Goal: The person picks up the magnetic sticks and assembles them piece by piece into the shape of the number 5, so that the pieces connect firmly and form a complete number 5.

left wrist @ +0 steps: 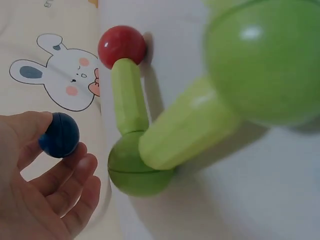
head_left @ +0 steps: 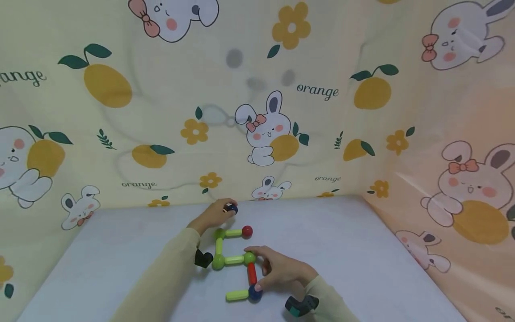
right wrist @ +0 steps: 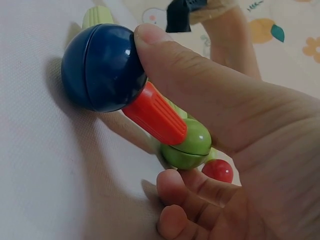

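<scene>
A chain of magnetic balls and rods lies on the white table, made of light-green rods (head_left: 234, 260), a red rod (head_left: 251, 273), green balls (head_left: 218, 261), a red ball (head_left: 247, 231) and a larger blue ball (head_left: 255, 293). Above its far end, my left hand (head_left: 213, 214) pinches a loose blue ball (left wrist: 60, 135) between thumb and fingers. My right hand (head_left: 283, 267) spans the near right part: the thumb (right wrist: 160, 42) presses the chain's blue ball, and a fingertip touches the green ball (right wrist: 190, 145) at the other end of the red rod.
Behind the table (head_left: 322, 232) hangs a cream cloth (head_left: 249, 188) printed with rabbits and oranges, and it continues along the right side. Dark bands (head_left: 301, 306) sit on both wrists over the sleeves.
</scene>
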The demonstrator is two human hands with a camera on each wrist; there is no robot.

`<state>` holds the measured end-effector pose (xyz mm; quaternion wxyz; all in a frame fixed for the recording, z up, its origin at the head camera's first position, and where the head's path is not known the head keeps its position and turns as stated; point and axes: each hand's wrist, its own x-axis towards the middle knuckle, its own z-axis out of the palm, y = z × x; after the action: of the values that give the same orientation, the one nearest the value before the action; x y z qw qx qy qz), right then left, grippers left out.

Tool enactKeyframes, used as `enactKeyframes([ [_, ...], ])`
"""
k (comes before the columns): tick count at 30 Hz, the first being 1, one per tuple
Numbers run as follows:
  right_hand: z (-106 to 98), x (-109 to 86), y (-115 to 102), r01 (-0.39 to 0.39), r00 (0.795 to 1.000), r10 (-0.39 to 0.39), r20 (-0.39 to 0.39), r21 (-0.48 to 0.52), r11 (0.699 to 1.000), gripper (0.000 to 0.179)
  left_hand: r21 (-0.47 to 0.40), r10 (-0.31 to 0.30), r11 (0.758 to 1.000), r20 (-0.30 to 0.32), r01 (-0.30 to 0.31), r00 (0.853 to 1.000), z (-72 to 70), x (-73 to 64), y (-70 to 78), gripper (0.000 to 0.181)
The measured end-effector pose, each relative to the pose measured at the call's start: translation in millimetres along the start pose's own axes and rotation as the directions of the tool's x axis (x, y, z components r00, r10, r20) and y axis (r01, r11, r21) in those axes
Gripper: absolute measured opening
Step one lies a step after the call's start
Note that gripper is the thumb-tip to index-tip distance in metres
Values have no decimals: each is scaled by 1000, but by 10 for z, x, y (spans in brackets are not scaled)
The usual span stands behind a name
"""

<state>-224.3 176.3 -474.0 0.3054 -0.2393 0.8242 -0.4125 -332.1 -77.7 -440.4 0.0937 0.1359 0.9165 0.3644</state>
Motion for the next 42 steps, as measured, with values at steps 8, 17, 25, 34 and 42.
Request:
enactKeyframes([
  [8, -16, 14, 104, 24, 1000, -24, 12, 7, 1000, 85, -48, -2, 999, 4, 2, 1000, 72, -179, -1, 35],
  [17, -8, -24, 98, 35, 999, -35, 4, 25, 999, 86, -83, 37, 996, 4, -37, 999, 3, -467, -46, 33],
  [25, 9, -5, 74, 30, 1000, -31, 7, 23, 999, 86, -114, 93, 989, -32, -96, 995, -96, -741, -182, 27],
  [34, 13, 22, 62, 40, 999, -40, -2, -2, 999, 86, -150, 100, 983, -22, -102, 995, -150, -1039, -288, 32],
  [42, 15, 11, 15, 56, 998, -56, 15, -11, 998, 87, -162, 111, 981, -5, -110, 994, -123, -1270, -279, 37],
])
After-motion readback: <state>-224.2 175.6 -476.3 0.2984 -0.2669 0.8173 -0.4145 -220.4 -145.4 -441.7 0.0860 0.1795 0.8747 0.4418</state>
